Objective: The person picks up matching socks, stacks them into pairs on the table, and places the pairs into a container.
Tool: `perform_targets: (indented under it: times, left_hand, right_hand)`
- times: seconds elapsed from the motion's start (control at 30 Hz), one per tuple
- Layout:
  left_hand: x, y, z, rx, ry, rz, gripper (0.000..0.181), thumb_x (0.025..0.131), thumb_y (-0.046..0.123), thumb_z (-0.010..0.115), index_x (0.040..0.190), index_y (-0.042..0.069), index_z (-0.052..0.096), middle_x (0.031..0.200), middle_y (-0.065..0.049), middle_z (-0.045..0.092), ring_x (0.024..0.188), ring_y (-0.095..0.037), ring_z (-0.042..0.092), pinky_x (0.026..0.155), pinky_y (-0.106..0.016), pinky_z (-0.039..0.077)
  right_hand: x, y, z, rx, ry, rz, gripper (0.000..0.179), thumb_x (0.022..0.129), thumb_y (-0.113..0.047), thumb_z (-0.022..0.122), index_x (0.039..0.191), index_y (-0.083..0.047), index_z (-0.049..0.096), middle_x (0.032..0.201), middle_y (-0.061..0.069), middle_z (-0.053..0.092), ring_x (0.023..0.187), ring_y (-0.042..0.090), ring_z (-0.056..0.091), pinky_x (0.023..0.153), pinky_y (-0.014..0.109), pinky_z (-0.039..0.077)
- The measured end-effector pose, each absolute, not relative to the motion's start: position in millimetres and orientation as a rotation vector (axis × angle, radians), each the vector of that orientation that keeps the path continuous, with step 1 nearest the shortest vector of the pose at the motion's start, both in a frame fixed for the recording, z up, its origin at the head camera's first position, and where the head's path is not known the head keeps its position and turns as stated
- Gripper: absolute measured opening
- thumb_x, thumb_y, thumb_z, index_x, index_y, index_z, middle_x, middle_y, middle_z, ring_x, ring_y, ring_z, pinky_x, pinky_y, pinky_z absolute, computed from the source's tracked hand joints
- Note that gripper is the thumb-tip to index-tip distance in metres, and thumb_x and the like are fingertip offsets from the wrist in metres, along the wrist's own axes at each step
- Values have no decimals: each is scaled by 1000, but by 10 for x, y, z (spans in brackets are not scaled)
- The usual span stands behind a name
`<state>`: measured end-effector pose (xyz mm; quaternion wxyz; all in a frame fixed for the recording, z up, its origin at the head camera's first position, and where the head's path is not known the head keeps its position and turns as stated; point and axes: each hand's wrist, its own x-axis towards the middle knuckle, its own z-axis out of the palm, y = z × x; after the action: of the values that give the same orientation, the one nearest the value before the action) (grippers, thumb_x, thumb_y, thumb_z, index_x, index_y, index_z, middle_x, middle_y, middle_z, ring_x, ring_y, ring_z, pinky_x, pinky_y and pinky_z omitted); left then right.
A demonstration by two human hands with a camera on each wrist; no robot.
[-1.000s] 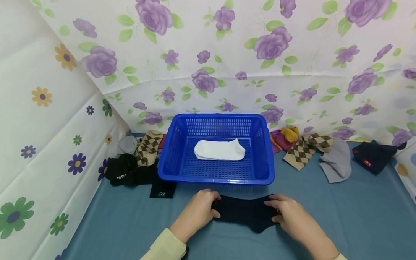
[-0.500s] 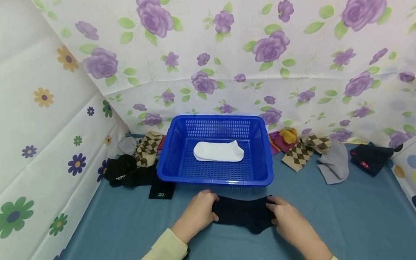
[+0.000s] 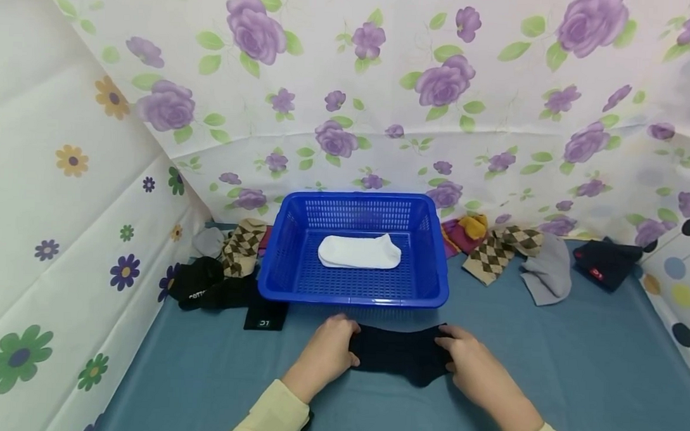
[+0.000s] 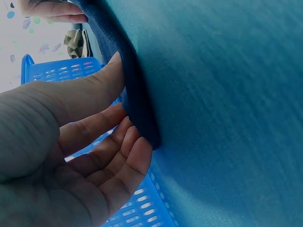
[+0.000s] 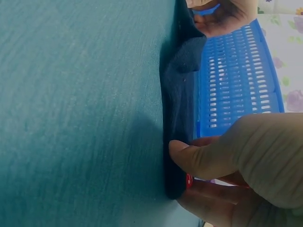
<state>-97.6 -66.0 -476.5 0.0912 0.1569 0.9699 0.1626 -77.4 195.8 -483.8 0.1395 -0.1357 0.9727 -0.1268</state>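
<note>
A dark navy sock (image 3: 397, 354) is stretched flat, side to side, close over the blue-green cloth in front of the basket. At its left end my left hand (image 3: 329, 348) holds the edge, thumb (image 4: 102, 82) on one side and fingertips (image 4: 139, 153) on the other. My right hand (image 3: 479, 369) grips the opposite end, its thumb (image 5: 189, 156) lying against the fabric. A small red mark (image 5: 189, 180) shows on the sock beside that thumb. Behind the hands, a blue plastic basket (image 3: 353, 301) contains white socks (image 3: 359, 251) laid flat.
Left of the basket lie black socks (image 3: 217, 290), an argyle sock (image 3: 244, 247) and a grey one (image 3: 209, 241). To its right are a magenta-and-yellow sock (image 3: 464, 232), another argyle sock (image 3: 498, 249), a grey sock (image 3: 548, 270) and a navy sock (image 3: 608, 263). Flowered sheets (image 3: 349, 82) stand behind.
The right hand has shifted slightly left on the sock's end. Both hands keep hold of it, and the view has turned slightly.
</note>
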Motion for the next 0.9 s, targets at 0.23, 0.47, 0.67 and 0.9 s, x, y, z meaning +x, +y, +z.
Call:
perform_targets:
  times: [0.23,0.47,0.67,0.9]
  left_hand:
    - [-979,-655,-4754,460,2865,486,46,65,21,86,105,10,69,99,-4,64,95,-19,61,82,-33,51]
    - [-955,-683,-4643,497,2889,573,36,75,30,78,105,13,69,97,-2,67,90,-16,62,76,-34,52]
    - [-944,-757,-4532,558,2964,550,28,80,34,73,101,16,71,95,1,68,88,-14,63,73,-33,52]
    - [-924,-857,-4528,566,3024,502,26,83,32,70,104,16,69,101,1,66,95,-17,60,81,-38,51]
  right_hand:
    - [-817,2103,-4759,-346,2898,-485,40,75,-13,77,114,-15,67,128,7,57,115,30,56,90,51,47]
    - [-1065,2603,-4442,-413,3310,-669,38,74,-15,77,110,-11,66,138,16,48,123,38,46,94,58,41]
    - [-1361,3132,-4212,-181,3543,-782,40,78,-8,71,116,-2,62,152,17,28,141,40,20,107,65,17]
    - [-1654,3729,-4245,313,3363,-664,66,87,-19,61,144,-3,32,156,23,-4,141,48,-2,104,70,9]
